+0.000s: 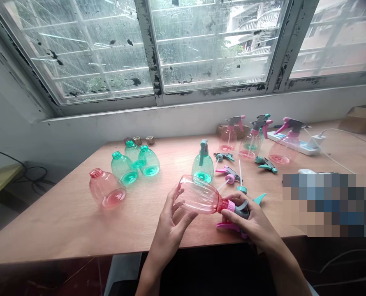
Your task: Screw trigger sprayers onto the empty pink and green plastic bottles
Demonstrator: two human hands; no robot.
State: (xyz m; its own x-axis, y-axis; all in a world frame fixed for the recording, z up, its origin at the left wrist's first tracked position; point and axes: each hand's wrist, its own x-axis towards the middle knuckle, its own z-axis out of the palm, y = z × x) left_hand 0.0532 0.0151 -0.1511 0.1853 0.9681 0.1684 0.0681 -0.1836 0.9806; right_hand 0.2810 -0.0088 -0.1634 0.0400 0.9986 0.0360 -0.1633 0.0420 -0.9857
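Observation:
A clear pink spray bottle point(198, 195) lies on its side in the air just above the table's front part. My left hand point(170, 226) is closed around its base end. At the neck, my right hand point(252, 220) grips the grey trigger spray head point(241, 209), whose pink collar point(231, 205) meets the bottle's mouth. Whether the threads are fully engaged cannot be made out. Under and beside my right hand lie a pink loose spray head point(229, 226) and a teal one point(259, 199), both partly hidden. Behind the bottle stands a green spray bottle point(202, 166) with its head on.
To the left stand an open pink bottle point(107, 189) and several open green bottles point(124, 168). Loose spray heads point(232, 174) lie right of centre. Several headed bottles point(284, 144) stand behind, near a white power strip point(297, 144). A blurred patch point(331, 205) covers the right.

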